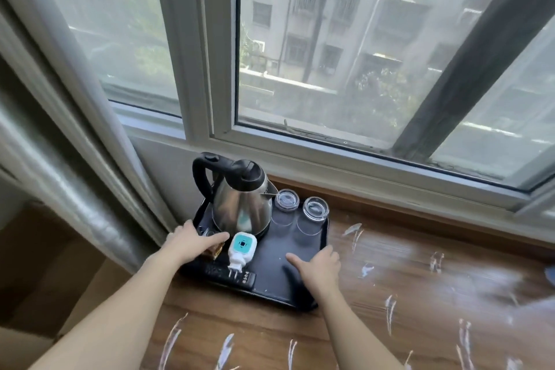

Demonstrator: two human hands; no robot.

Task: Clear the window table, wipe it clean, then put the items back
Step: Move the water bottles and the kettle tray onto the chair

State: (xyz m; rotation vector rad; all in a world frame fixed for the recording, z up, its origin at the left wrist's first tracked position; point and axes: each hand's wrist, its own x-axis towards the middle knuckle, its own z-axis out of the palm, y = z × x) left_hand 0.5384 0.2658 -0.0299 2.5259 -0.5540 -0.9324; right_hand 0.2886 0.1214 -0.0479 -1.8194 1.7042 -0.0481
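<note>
Both hands' fingers (324, 252) lie nearly straight on the black tray (270, 261).

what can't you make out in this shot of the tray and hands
All in the head view:
- Small brownish item under the left hand: mostly covered by the fingers, cannot tell what it is.
- Remote on the tray: partly hidden by the white plug-in device, and its labels are too small to read.
- Blue object: cut off by the right edge.
- Right hand: whether its fingers curl around the tray rim is unclear.
</note>
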